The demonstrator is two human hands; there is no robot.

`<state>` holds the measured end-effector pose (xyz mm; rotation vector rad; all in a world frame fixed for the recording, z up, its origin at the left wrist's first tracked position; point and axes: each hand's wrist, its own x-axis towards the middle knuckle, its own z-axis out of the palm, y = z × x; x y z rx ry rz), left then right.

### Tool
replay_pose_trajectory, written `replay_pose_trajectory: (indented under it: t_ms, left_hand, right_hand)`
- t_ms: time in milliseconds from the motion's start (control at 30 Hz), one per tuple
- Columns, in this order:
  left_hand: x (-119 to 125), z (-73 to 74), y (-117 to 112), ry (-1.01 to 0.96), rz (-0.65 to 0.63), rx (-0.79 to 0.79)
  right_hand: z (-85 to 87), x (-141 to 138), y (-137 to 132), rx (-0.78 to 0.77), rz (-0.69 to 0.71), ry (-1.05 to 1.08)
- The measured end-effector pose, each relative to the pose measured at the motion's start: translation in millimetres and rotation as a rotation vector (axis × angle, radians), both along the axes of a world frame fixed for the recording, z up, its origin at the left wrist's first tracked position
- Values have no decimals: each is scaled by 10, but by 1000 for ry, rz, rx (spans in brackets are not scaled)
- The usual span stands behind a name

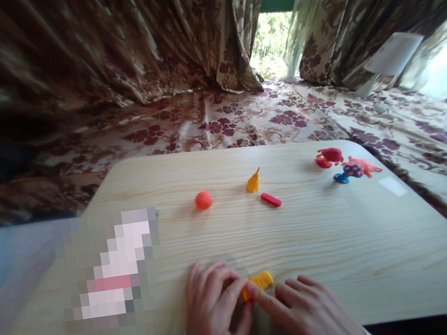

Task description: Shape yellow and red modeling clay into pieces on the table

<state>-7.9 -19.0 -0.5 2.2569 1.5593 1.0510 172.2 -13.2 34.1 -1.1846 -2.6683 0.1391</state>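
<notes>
Two hands meet at the near edge of the tabletop (343, 250) in the head view, both on one small yellow clay piece (260, 281) that lies flat on the pale wood. The left hand (215, 315) comes in from the lower middle. Its fingers (230, 291) are bent and drawn together, with their tips closed on the left end of the clay. The right hand (313, 315) lies just beside it, knuckles up, with its index finger stretched out so that the tip rests against the same end of the piece. Its other fingers are loosely curled, and whether its thumb grips the clay from below cannot be told. The right end of the clay sticks out bare past both hands.

Farther back, near the middle of the tabletop, are an orange clay ball (204, 200), a yellow cone (253, 181) standing a little tilted, and a short red stick (271, 199) lying just in front of the cone. All three are apart from one another and well apart from the hands. Toward the far right corner three small clay figures sit close together: a red one (330, 156), a blue spotted one (348, 172) and a pink one (365, 165).

A blurred-out patch (111, 272) covers the left part of the tabletop. Behind it a flowered cloth (217, 121) spreads out, and matching curtains (126, 42) hang around a bright window (271, 33).
</notes>
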Motion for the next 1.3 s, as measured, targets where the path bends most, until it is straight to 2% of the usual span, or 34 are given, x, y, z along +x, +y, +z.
replay_pose_trajectory:
  t_ms: [167, 367, 567, 667, 767, 867, 967, 1100, 1300]
  left_hand:
    - [-6, 7, 1, -56, 12, -29]
    - [-5, -10, 6, -21, -11, 4]
    - [-39, -24, 25, 28, -41, 34]
    - [-71, -31, 29, 104, -67, 83]
    - [-89, -21, -2, 163, -59, 120]
    - [-87, 28, -56, 148, -66, 86]
    - [-76, 96, -87, 147, -115, 68]
    - [-54, 127, -68, 108, -120, 87]
    - [-104, 61, -27, 170, -193, 133]
  right_hand:
    - [0, 61, -28, 21, -4, 8]
    - [15, 179, -55, 19, -66, -6]
    - [36, 91, -28, -7, -82, -32]
    - [72, 70, 14, -75, -89, -31]
    - [102, 113, 55, -178, -172, 30]
    - [103, 145, 67, -243, -250, 100]
    - [103, 117, 55, -335, -252, 95]
    - [130, 52, 46, -373, -244, 102]
    - [131, -26, 59, -390, -274, 101]
